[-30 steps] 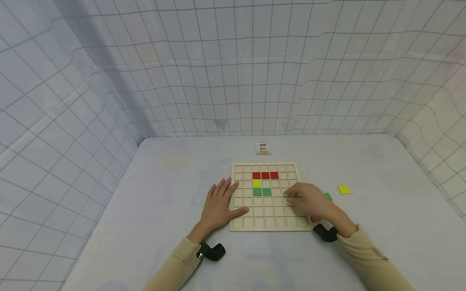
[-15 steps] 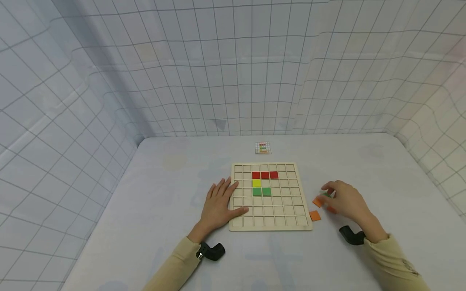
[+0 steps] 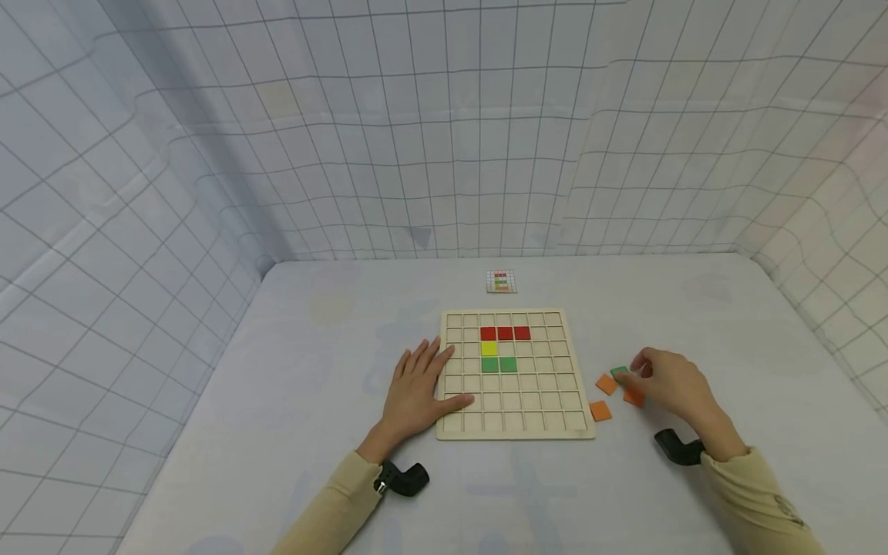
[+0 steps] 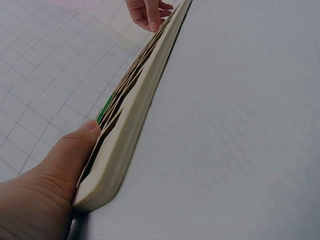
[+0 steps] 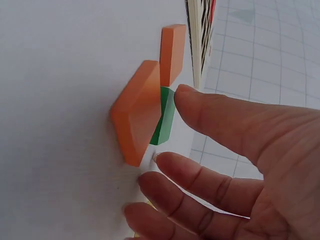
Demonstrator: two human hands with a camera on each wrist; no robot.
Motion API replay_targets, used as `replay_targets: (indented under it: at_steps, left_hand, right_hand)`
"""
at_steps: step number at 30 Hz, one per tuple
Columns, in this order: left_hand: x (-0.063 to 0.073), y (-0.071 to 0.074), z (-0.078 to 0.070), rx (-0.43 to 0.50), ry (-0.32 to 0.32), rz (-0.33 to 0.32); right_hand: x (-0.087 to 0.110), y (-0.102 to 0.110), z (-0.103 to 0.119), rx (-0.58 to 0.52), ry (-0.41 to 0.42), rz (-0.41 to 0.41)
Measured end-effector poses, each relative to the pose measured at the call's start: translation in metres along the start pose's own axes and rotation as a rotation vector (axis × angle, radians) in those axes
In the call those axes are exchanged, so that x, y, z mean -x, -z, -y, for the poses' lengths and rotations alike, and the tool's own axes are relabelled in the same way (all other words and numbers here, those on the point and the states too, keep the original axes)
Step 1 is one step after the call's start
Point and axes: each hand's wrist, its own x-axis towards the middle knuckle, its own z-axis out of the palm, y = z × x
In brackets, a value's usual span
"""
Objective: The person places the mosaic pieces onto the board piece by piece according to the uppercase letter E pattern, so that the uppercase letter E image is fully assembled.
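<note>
My left hand [image 3: 409, 397] lies flat on the left edge of a pale gridded board [image 3: 510, 422], fingers spread and thumb over its cells. Set in the board are three red tiles [image 3: 505, 334], a yellow tile [image 3: 489, 348] and two green tiles [image 3: 489, 364]. To the right of it, my right hand [image 3: 673, 385] is low over loose tiles. Its thumb tip is at a loose green tile [image 5: 167, 117], while the other fingers stand apart from the thumb, loosely bent. Around that tile lie three orange tiles [image 3: 607, 384].
Behind the board lies a small pattern card [image 3: 501, 281] with a coloured grid. A yellow piece shows slightly behind my right fingers in the right wrist view. White cloth with dark grid lines [image 3: 444, 139] hangs behind and along both sides of the table.
My right hand has moved off the board to the right, over the loose tiles, uncovering the orange ones. It now hides the loose yellow tile in the head view. The left hand has stayed put.
</note>
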Motion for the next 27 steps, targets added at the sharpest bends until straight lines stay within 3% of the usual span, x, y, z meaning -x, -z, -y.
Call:
replay_targets:
  at_steps: [15, 27]
  left_hand:
    - [0.0, -0.002, 0.002, -0.007, -0.001, 0.0]
    - [0.0, 0.0, 0.001, 0.01, -0.003, 0.001]
  right_hand:
    - [-0.009, -0.001, 0.004, -0.02, -0.025, 0.073]
    - [-0.021, -0.008, 0.014, -0.029, -0.03, 0.03]
